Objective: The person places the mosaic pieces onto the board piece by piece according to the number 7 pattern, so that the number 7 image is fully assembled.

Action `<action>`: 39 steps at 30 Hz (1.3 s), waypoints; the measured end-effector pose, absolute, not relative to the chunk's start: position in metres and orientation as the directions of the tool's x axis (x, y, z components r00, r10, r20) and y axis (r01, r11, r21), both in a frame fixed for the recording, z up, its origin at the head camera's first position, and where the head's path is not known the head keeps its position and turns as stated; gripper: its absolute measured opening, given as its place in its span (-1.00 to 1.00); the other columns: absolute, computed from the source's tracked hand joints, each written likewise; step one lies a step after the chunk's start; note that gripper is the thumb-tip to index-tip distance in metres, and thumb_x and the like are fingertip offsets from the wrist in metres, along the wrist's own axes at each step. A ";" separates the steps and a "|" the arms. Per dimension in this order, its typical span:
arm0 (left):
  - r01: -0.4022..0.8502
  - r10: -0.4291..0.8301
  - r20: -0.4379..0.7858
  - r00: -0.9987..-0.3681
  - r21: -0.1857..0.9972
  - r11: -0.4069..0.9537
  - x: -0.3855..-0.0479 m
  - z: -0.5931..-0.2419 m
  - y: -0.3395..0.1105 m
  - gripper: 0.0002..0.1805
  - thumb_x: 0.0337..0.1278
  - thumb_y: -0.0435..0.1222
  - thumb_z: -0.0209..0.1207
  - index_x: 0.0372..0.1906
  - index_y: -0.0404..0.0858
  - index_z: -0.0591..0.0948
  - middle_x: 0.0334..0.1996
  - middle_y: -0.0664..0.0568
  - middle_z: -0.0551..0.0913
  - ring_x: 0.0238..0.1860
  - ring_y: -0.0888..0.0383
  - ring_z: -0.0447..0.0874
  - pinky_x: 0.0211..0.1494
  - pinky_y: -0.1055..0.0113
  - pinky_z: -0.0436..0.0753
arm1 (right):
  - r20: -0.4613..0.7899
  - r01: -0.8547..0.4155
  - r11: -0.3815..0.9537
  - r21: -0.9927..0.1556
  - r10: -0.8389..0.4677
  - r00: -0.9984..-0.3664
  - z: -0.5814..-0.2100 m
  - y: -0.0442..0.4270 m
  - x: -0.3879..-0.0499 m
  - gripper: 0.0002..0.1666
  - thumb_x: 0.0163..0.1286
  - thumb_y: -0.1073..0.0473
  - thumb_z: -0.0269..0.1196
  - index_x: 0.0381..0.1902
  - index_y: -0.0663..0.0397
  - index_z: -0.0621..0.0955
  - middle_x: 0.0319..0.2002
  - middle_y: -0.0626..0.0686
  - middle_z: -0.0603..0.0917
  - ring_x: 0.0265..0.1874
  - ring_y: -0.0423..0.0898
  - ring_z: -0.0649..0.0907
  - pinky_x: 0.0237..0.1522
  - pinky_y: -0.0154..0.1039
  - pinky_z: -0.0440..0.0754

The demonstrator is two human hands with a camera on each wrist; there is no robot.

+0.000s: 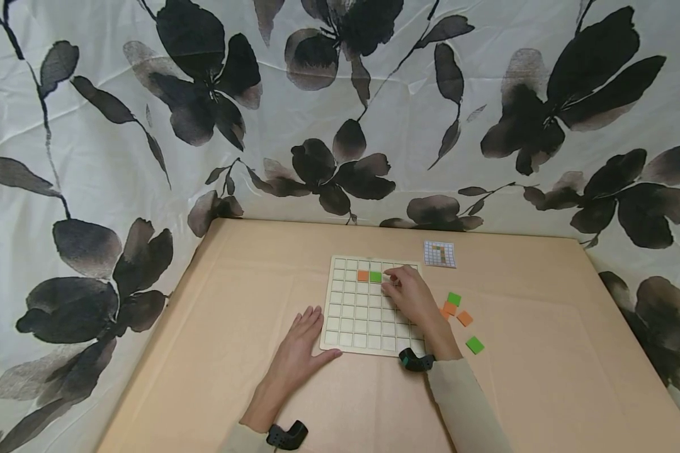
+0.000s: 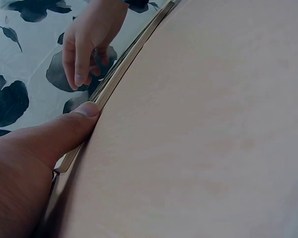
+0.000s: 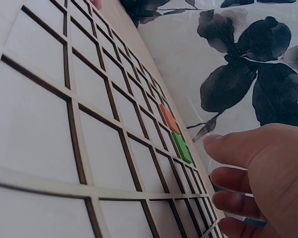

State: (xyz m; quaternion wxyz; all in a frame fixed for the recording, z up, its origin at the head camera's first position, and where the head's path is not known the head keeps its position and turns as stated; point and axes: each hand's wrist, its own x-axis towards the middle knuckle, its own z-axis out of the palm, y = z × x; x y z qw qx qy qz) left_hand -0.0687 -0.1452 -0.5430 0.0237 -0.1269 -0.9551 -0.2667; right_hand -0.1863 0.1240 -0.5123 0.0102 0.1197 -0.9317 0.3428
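A pale wooden grid board [image 1: 360,327] lies on the table. Side by side near its far edge, an orange square tile [image 1: 363,275] and a green square tile [image 1: 376,277] fill two of its cells. My right hand [image 1: 410,296] hovers over the board just right of that green tile. In the right wrist view, its thumb [image 3: 216,146] and fingers stand apart, and no tile shows between them. My left hand [image 1: 297,358] rests at the board's near left corner, fingers extended along the left side. Its thumb [image 2: 72,126] touches the board's near edge.
Right of the board lie several loose tiles, among them a green one [image 1: 475,345] and an orange one [image 1: 464,318]; my right forearm is close by. A small printed grid card [image 1: 439,254] sits beyond the board's far right corner. Floral cloth [image 1: 408,138] hangs behind the table [image 1: 544,377].
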 end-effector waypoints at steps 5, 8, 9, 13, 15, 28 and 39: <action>0.252 0.227 0.110 -0.968 0.500 0.829 -0.068 -0.542 -0.145 0.00 0.07 0.25 0.29 0.43 -0.37 0.38 0.48 -0.13 0.35 0.57 -0.04 0.18 0.70 0.14 0.06 | 0.103 -0.224 0.740 -0.634 -0.206 -0.973 -0.511 0.126 -0.184 -0.63 0.45 0.07 0.27 0.13 0.10 0.65 -0.09 0.07 0.63 -0.11 -0.01 0.62 0.00 -0.04 0.72; 0.253 0.229 0.110 -0.967 0.496 0.830 -0.068 -0.541 -0.145 0.00 0.08 0.25 0.29 0.42 -0.37 0.39 0.48 -0.13 0.36 0.57 -0.04 0.18 0.70 0.15 0.06 | 0.116 -0.228 0.739 -0.634 -0.200 -0.973 -0.511 0.128 -0.183 -0.63 0.44 0.08 0.27 0.11 0.12 0.65 -0.10 0.07 0.63 -0.12 -0.01 0.62 -0.02 -0.05 0.72; 0.255 0.230 0.111 -0.967 0.495 0.831 -0.068 -0.541 -0.145 0.00 0.08 0.25 0.29 0.42 -0.38 0.39 0.48 -0.13 0.36 0.57 -0.04 0.18 0.70 0.15 0.06 | 0.120 -0.230 0.738 -0.634 -0.200 -0.973 -0.510 0.129 -0.182 -0.63 0.44 0.08 0.28 0.11 0.14 0.65 -0.10 0.08 0.63 -0.12 -0.01 0.61 -0.02 -0.05 0.71; 0.259 0.235 0.111 -0.966 0.493 0.830 -0.068 -0.541 -0.145 0.00 0.08 0.25 0.28 0.42 -0.39 0.39 0.48 -0.13 0.36 0.57 -0.03 0.18 0.70 0.15 0.06 | 0.116 -0.224 0.737 -0.637 -0.196 -0.974 -0.508 0.132 -0.179 -0.62 0.44 0.08 0.28 0.11 0.16 0.64 -0.10 0.09 0.63 -0.12 0.01 0.60 -0.02 -0.06 0.70; 0.262 0.238 0.113 -0.965 0.494 0.829 -0.068 -0.541 -0.145 0.00 0.08 0.25 0.28 0.42 -0.39 0.39 0.48 -0.14 0.36 0.57 -0.04 0.19 0.70 0.15 0.07 | 0.116 -0.225 0.740 -0.634 -0.197 -0.974 -0.508 0.134 -0.177 -0.61 0.44 0.08 0.27 0.11 0.17 0.64 -0.10 0.10 0.64 -0.12 0.01 0.60 -0.03 -0.05 0.70; 0.263 0.235 0.120 -0.965 0.490 0.831 -0.068 -0.542 -0.146 0.00 0.07 0.26 0.29 0.41 -0.39 0.40 0.48 -0.13 0.36 0.57 -0.03 0.19 0.70 0.16 0.08 | 0.119 -0.203 0.751 -0.628 -0.165 -0.979 -0.507 0.145 -0.174 -0.60 0.43 0.08 0.28 0.12 0.19 0.64 -0.10 0.12 0.64 -0.10 0.04 0.60 -0.05 -0.03 0.70; 0.276 0.245 0.127 -0.961 0.489 0.827 -0.067 -0.544 -0.149 -0.01 0.09 0.26 0.27 0.41 -0.38 0.40 0.48 -0.13 0.35 0.57 -0.02 0.19 0.70 0.17 0.07 | 0.069 -0.138 0.773 -0.619 -0.121 -0.990 -0.507 0.153 -0.166 -0.56 0.43 0.05 0.27 0.18 0.14 0.61 -0.03 0.11 0.61 -0.04 0.05 0.59 0.01 -0.01 0.69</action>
